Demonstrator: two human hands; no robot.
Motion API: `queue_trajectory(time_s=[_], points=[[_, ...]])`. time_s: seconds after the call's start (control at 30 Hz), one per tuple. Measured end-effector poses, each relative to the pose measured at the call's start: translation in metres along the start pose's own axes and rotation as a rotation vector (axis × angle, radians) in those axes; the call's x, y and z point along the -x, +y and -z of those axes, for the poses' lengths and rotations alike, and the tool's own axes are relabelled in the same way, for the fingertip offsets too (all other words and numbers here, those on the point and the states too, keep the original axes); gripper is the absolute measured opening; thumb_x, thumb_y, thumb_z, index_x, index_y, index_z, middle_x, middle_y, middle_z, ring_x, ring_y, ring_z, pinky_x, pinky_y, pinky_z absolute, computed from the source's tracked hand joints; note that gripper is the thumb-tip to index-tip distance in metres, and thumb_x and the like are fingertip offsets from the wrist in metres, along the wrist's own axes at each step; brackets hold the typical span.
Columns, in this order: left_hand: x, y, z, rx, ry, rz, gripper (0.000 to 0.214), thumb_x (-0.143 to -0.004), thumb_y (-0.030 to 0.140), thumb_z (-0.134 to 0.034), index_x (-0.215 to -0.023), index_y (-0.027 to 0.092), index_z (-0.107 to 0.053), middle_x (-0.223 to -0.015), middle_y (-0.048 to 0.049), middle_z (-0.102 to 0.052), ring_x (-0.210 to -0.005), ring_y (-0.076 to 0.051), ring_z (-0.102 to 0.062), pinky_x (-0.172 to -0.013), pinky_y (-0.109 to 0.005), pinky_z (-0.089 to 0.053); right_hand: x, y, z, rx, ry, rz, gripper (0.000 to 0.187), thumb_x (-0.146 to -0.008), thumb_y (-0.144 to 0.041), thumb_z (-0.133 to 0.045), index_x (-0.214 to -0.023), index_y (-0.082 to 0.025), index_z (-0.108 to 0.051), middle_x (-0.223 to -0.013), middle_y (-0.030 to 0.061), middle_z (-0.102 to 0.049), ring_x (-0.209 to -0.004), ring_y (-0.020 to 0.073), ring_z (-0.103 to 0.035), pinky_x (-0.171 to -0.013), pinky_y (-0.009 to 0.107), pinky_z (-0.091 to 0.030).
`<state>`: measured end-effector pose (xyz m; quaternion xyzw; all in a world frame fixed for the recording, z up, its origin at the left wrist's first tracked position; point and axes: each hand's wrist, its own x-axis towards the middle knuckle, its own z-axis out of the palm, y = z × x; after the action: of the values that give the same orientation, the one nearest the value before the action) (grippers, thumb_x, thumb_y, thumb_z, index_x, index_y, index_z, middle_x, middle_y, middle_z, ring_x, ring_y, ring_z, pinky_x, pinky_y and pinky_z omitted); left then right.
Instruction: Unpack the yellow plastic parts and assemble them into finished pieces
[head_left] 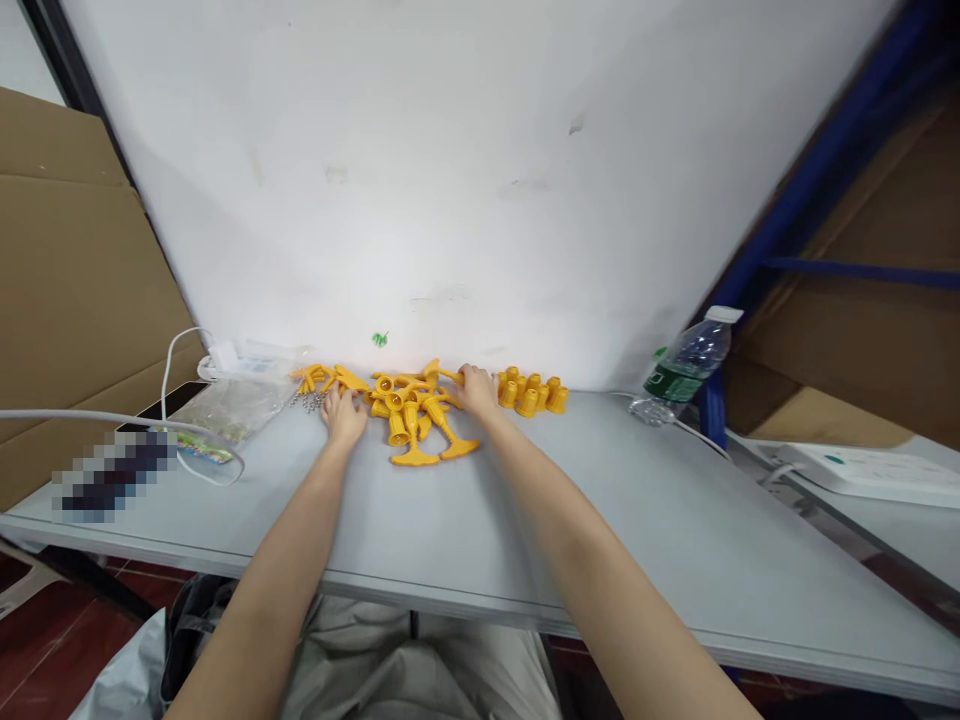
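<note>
A pile of yellow plastic parts lies at the back of the table. Some are T-shaped pieces (415, 458) with a curved crossbar, and others are hollow cups (397, 430). At the pile's left end, my left hand (345, 415) is closed at a flat yellow piece (349, 379); its fingertips are partly hidden. My right hand (478, 390) grips the end of a slim yellow piece (451, 376) on the right side. Right of that hand, several yellow cups (528, 402) stand grouped upside down. Small metal screws (309, 402) lie beside my left hand, near small yellow pieces (313, 376).
A clear plastic bag (232, 410) and a white cable (166, 370) lie at the left. A cardboard box (82, 290) borders that side. A plastic bottle (686, 368) leans at the back right, near a blue frame (757, 250). A white board (480, 200) closes off the back.
</note>
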<state>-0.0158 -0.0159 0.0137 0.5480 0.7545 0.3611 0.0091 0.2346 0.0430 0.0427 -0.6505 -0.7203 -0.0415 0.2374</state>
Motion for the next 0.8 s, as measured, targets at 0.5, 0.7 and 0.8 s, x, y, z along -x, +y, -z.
queue_trajectory(time_s=[0.5,0.7,0.8], points=[[0.025,0.04,0.024,0.207,0.237,-0.545,0.035,-0.094,0.028,-0.043,-0.123,0.017,-0.058,-0.14,-0.0169,-0.053,-0.131,-0.028,-0.048,-0.11,-0.046,-0.034,0.077,0.005,0.024,-0.277,0.152,0.187,0.032,-0.096,-0.03,-0.037,-0.114,-0.014,-0.058,-0.107,0.0166,-0.067,-0.099,0.0285,-0.06,-0.081,0.037,-0.043],[0.047,0.064,0.027,0.17,0.022,-0.84,0.043,-0.1,0.035,-0.036,-0.136,0.021,-0.054,-0.114,-0.0106,-0.066,-0.108,-0.021,-0.061,-0.097,-0.035,-0.045,0.084,-0.006,0.034,-0.047,0.168,0.366,0.027,-0.096,-0.023,-0.044,-0.118,-0.017,-0.059,-0.108,0.0146,-0.067,-0.099,0.0269,-0.059,-0.087,0.038,-0.035],[0.048,0.062,0.023,0.107,-0.061,-0.857,0.04,-0.099,0.036,-0.041,-0.132,0.022,-0.059,-0.105,-0.0086,-0.068,-0.1,-0.021,-0.064,-0.09,-0.032,-0.048,0.086,-0.007,0.035,-0.006,0.19,0.418,0.025,-0.096,-0.018,-0.046,-0.117,-0.019,-0.059,-0.108,0.0125,-0.067,-0.098,0.0251,-0.059,-0.09,0.038,-0.032]])
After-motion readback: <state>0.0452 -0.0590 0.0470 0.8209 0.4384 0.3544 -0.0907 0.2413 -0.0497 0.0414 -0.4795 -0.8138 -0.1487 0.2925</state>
